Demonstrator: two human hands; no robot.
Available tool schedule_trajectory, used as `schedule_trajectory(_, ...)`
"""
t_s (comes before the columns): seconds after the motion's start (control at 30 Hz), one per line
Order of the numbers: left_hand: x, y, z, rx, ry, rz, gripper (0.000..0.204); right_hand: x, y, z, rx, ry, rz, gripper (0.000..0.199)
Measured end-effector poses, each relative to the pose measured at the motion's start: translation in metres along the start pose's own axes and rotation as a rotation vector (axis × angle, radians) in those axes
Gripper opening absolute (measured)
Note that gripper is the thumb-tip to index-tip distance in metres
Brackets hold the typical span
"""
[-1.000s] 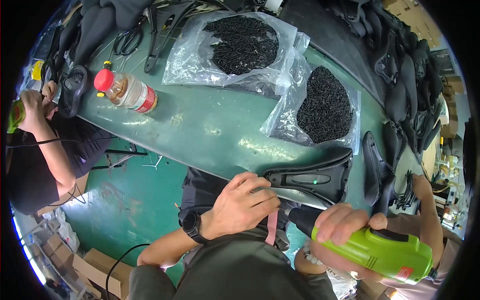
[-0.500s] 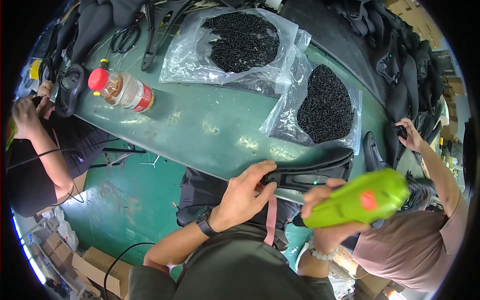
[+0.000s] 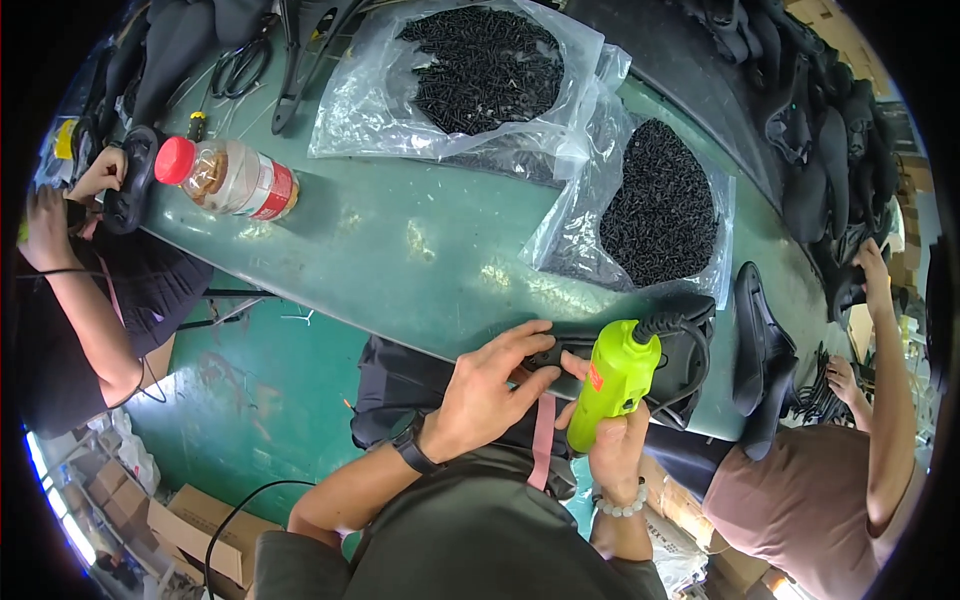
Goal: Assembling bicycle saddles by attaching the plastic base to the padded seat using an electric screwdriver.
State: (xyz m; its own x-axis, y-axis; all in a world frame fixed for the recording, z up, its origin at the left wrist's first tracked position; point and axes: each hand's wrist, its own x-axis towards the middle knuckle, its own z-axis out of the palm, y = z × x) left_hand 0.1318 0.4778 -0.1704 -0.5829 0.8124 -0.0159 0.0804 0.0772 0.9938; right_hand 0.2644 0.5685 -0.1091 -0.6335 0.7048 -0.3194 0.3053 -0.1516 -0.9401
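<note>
A black bicycle saddle (image 3: 688, 318) lies at the table's near edge in front of me. My left hand (image 3: 492, 378) is closed on its left end, thumb and fingers pinching it. My right hand (image 3: 612, 440) grips a lime-green electric screwdriver (image 3: 614, 380), whose black cord (image 3: 690, 335) loops off its far end. The screwdriver covers the middle of the saddle, and its tip is hidden, so I cannot tell whether it touches anything. Beyond the saddle lie two clear plastic bags, one with black screws (image 3: 658, 205) and a farther one with longer black screws (image 3: 485, 75).
A red-capped plastic jar (image 3: 225, 180) lies on its side on the green table (image 3: 380, 240). Another black saddle (image 3: 755, 335) stands at right, near a pile of saddles (image 3: 825, 150). Co-workers' arms (image 3: 85, 305) reach in from left and right (image 3: 893, 400). An opened carton (image 3: 205, 530) sits below left.
My right hand has swung the screwdriver leftward and turned it so its cord end points away from me. My left hand stays put. The right co-worker's upper hand has moved right.
</note>
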Motion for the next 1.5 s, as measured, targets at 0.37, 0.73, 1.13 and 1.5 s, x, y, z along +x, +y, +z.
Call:
schedule_trajectory(0.37,0.004,0.008,0.007,0.047,0.06,-0.051,0.025,-0.001,-0.014,-0.01,0.243,0.078,0.069,0.057)
schedule_trajectory(0.73,0.003,0.008,0.007,0.048,0.06,-0.062,0.021,0.033,-0.049,0.0,0.387,-0.153,-0.924,0.093)
schedule_trajectory(1.13,0.0,0.005,0.006,0.045,0.066,-0.06,0.025,0.049,-0.034,0.015,0.245,-0.223,-0.998,0.1)
schedule_trajectory(1.5,0.002,0.008,0.003,0.017,0.038,-0.034,0.028,0.042,-0.034,0.019,0.219,-0.085,-0.805,0.046)
